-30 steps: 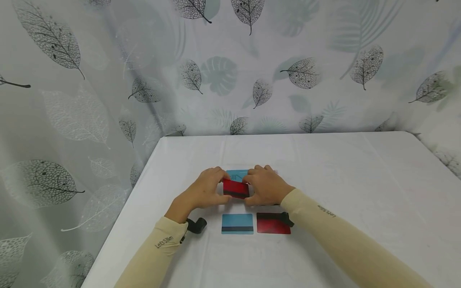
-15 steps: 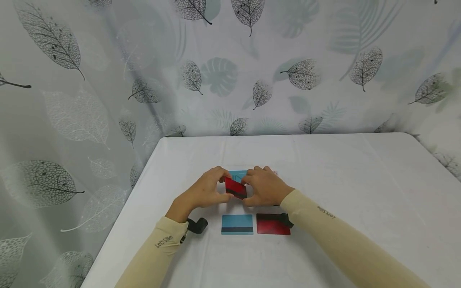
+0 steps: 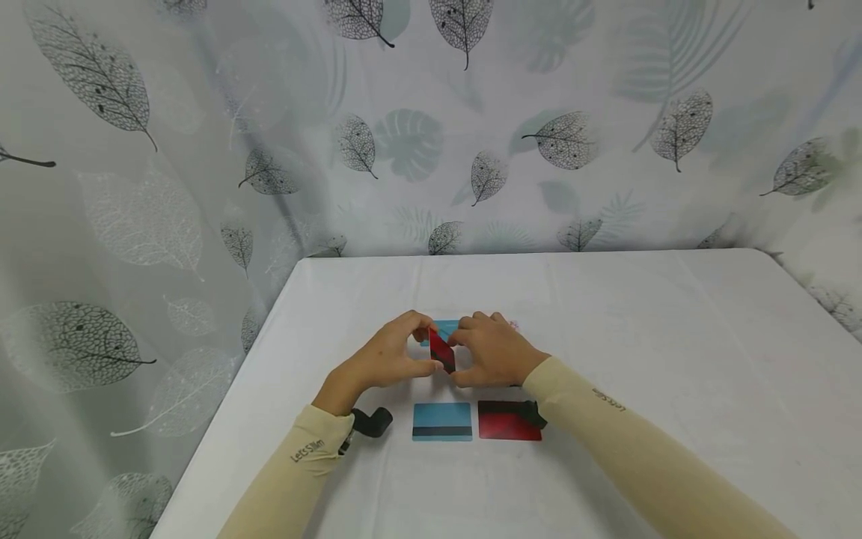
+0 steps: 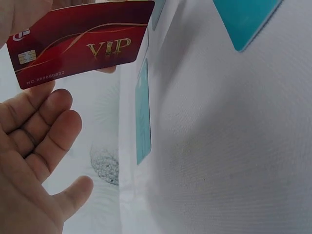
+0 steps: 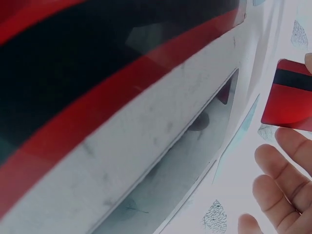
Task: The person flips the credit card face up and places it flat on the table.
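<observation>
Both my left hand (image 3: 385,359) and my right hand (image 3: 501,352) hold one red card (image 3: 441,352) by its edges, raised and tilted over the white table. The left wrist view shows its front, a red VIP card (image 4: 87,48) with gold lettering and a chip; its striped back (image 5: 285,105) appears in the right wrist view. My left thumb and index finger pinch it on one side, my right thumb and index finger on the other. A blue card (image 3: 446,329) lies just behind, partly covered by my fingers.
Nearer me on the white table (image 3: 606,314) lie a blue striped card (image 3: 441,423) and another red card (image 3: 506,428), partly overlapped by the black wrist camera (image 3: 535,413). A shiny grey card (image 5: 195,141) shows in the right wrist view. Leaf-patterned curtain (image 3: 417,75) surrounds the table.
The held red card has turned from nearly facing me to a steep edge-on angle, narrowing in the head view. My hands have drawn slightly closer together; the cards on the table stay put.
</observation>
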A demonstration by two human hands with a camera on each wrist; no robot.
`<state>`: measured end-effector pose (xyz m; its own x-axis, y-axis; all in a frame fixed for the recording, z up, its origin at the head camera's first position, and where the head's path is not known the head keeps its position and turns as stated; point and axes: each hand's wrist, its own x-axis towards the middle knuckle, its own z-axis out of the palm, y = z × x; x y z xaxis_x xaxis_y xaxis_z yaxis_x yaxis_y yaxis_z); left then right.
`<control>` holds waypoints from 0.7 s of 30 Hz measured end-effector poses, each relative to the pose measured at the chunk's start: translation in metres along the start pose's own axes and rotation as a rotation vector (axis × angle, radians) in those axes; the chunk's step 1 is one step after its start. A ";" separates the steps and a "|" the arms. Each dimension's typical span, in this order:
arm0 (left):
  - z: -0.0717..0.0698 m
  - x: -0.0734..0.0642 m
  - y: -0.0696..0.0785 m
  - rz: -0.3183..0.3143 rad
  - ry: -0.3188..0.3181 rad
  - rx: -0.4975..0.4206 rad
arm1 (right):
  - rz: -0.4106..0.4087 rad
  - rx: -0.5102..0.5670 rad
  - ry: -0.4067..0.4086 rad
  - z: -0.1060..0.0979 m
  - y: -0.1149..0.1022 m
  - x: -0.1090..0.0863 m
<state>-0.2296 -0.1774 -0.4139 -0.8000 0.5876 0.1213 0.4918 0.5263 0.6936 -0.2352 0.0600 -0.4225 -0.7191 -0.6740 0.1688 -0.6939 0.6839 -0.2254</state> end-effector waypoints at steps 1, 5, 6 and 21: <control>0.000 0.000 0.001 0.004 -0.002 -0.009 | 0.001 0.005 0.000 0.000 0.000 0.000; 0.000 0.001 0.002 0.009 -0.004 -0.024 | -0.002 0.005 0.013 0.001 0.000 0.000; 0.000 0.001 0.002 0.008 -0.005 -0.027 | -0.003 0.004 0.016 0.001 0.000 0.000; 0.003 0.002 0.005 -0.016 -0.002 -0.047 | -0.030 0.031 0.043 0.002 -0.002 0.000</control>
<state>-0.2278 -0.1716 -0.4127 -0.8068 0.5807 0.1086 0.4623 0.5062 0.7280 -0.2338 0.0576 -0.4236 -0.6990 -0.6814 0.2170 -0.7145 0.6539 -0.2487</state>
